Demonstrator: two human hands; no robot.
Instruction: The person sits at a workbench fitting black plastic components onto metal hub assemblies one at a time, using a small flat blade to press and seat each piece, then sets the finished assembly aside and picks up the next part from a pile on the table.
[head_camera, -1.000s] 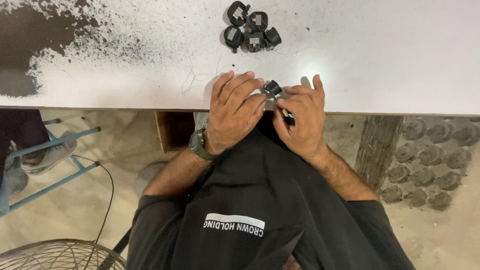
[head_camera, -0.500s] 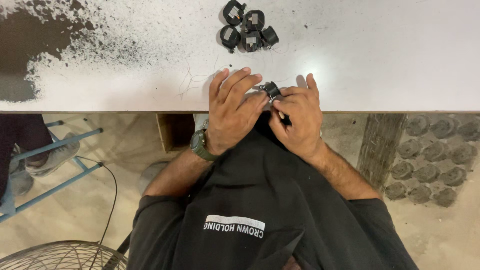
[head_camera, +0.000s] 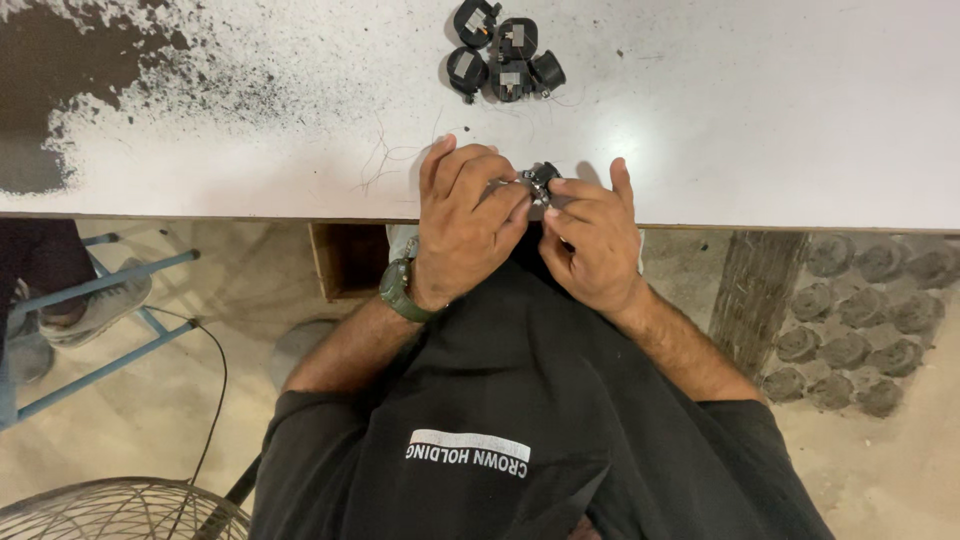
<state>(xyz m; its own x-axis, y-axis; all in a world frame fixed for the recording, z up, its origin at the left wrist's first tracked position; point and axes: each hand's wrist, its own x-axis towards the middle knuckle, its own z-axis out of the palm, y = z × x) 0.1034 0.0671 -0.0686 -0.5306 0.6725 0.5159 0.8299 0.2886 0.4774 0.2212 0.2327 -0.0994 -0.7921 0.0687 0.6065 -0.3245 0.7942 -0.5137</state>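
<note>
Both hands sit right at the near edge of the white worktop (head_camera: 760, 120), pressed close together. The left hand (head_camera: 468, 225), with a green watch (head_camera: 397, 288) on its wrist, has its grip curled around a small black part (head_camera: 543, 180) with a bit of metal showing; the right hand (head_camera: 592, 240) pinches the same part from the other side with thumb and fingertips. The part is held just above the worktop's front lip, between the two hands, mostly hidden by fingers.

Farther back on the worktop, well apart from the hands, lies a huddle of similar black parts (head_camera: 503, 58), touching one another. A few thin wire strands (head_camera: 385, 150) lie between that huddle and the left hand. To the far left the white surface is worn through to a dark speckled patch (head_camera: 70, 70). The right stretch of the worktop is open. Below the edge, a blue metal frame (head_camera: 100, 300) stands at the left, and a wire fan guard (head_camera: 120, 510) sits on the floor.
</note>
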